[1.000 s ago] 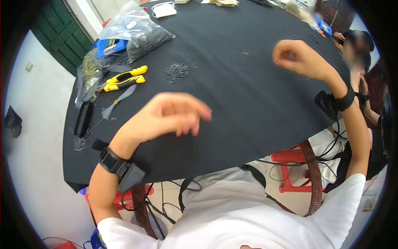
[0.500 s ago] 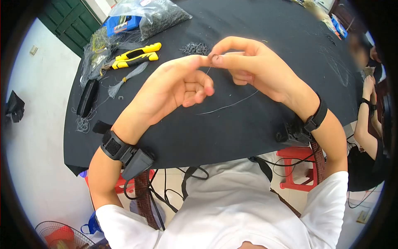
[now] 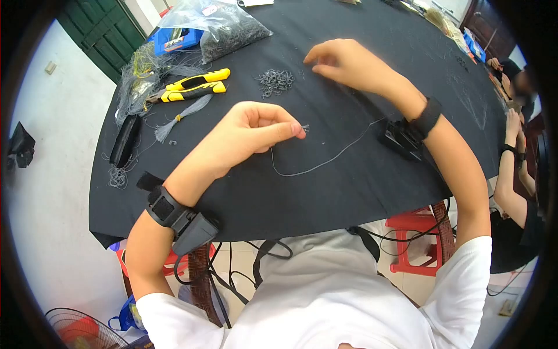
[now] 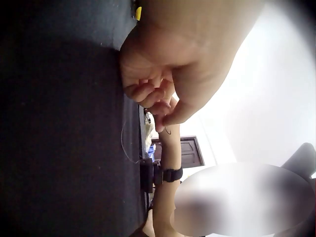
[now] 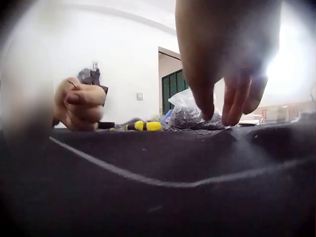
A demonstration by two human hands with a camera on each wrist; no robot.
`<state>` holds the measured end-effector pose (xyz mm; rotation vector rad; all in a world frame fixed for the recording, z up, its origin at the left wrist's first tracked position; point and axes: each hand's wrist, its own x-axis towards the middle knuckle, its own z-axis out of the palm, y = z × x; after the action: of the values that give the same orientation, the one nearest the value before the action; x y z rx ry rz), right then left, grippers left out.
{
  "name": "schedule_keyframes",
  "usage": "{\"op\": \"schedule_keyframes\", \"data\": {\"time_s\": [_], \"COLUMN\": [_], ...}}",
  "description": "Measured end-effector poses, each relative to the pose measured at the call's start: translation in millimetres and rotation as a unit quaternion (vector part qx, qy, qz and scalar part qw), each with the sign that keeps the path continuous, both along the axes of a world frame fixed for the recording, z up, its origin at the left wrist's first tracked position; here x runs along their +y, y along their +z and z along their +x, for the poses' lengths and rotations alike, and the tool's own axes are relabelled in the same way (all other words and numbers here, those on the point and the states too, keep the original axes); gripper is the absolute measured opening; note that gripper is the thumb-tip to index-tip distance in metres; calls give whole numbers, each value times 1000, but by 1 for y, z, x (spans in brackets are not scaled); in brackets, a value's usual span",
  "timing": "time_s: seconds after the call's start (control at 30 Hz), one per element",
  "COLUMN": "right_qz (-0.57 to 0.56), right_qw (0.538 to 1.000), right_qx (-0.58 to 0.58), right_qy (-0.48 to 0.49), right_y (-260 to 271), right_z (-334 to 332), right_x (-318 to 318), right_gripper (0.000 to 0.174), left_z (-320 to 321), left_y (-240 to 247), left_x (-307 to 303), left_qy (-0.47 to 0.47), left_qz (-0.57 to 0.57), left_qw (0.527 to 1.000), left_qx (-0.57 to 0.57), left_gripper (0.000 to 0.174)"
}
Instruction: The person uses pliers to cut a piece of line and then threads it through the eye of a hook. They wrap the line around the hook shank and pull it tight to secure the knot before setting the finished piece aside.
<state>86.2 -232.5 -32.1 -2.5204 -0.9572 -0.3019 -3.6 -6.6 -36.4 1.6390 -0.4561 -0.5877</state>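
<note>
My left hand (image 3: pixel 250 134) pinches a small dark fish hook (image 4: pixel 168 130) between thumb and fingertips, above the black-covered table. A thin grey line (image 3: pixel 308 173) hangs from beneath that hand and curves right across the cloth toward the right wrist. My right hand (image 3: pixel 351 65) is apart from it, palm down, with fingers slightly bent and nothing seen between them. Left of its fingertips lies a pile of small grey hooks (image 3: pixel 275 82). In the right wrist view the right fingertips point down close over the cloth.
Yellow-handled pliers (image 3: pixel 195 87), a tied bundle of grey line (image 3: pixel 180 118) and a black case (image 3: pixel 125 142) lie at the left. Behind them are tangled line, a blue box (image 3: pixel 176 42) and a clear plastic bag (image 3: pixel 235 35). Another person (image 3: pixel 512 128) works at the right.
Half a second ago both hands met with fingertips together. Now the right hand has drawn away up and to the right, while the left has lowered slightly, holding the hook.
</note>
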Motion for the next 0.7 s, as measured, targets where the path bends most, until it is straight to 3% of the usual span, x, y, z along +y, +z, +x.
{"op": "schedule_keyframes", "data": {"time_s": [0.1,0.23,0.43,0.53,0.7], "right_qz": [-45,-109,-91,26,171], "right_qw": [997,994,993,999,979], "right_qx": [56,32,-55,22,52], "right_qy": [24,-8,42,37,93], "right_y": [1,3,-7,14,24], "right_z": [10,14,15,-14,-70], "right_x": [11,20,14,15,17], "right_gripper": [22,12,7,6,9], "left_z": [-1,-1,-1,-1,3], "left_y": [3,3,2,2,-4], "left_x": [0,0,0,-1,1], "left_qy": [-8,-15,1,15,32], "left_qz": [2,3,1,0,-19], "left_qw": [1000,1000,1000,1000,999], "left_qx": [13,8,2,1,13], "left_gripper": [18,17,19,20,20]}}
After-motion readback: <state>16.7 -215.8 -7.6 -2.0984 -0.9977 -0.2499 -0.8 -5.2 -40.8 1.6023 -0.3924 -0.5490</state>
